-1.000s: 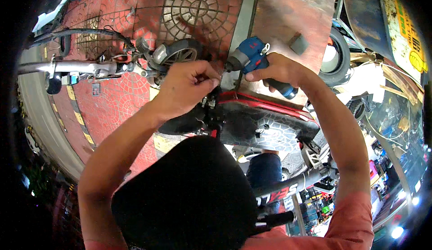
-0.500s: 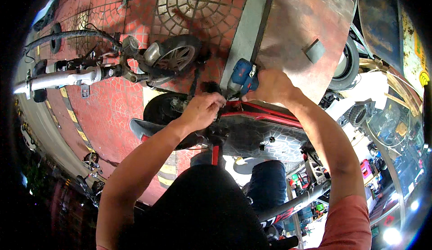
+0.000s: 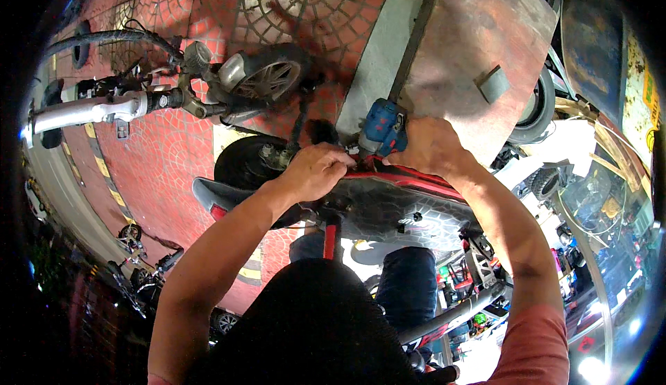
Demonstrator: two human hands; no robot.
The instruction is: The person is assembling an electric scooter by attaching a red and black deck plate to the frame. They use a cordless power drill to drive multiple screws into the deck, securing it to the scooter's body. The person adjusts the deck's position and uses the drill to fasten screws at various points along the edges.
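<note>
A scooter lies on its side in front of me, its black deck (image 3: 374,211) edged by a red strip (image 3: 423,182). My right hand (image 3: 433,148) is closed around a compact blue cordless drill (image 3: 381,123), whose front end points left toward the deck's rear corner. Close to that end is my left hand (image 3: 316,171), with thumb and fingers pinched at the edge of the deck. Whatever the pinch holds is too small and hidden to make out. Beyond the left wrist are the scooter's black rear wheel (image 3: 239,166) and its fender (image 3: 211,194).
A silver scooter (image 3: 104,111) lies at the left, its spoked wheel (image 3: 270,80) on red paving. A worn flat board (image 3: 479,17) fills the far right and carries a small grey metal block (image 3: 492,83). Beside it lie a tyre (image 3: 538,114) and wood strips (image 3: 617,146).
The whole view has shifted slightly. Both hands stay at the deck edge, and the drill and right hand now appear a little lower and further right.
</note>
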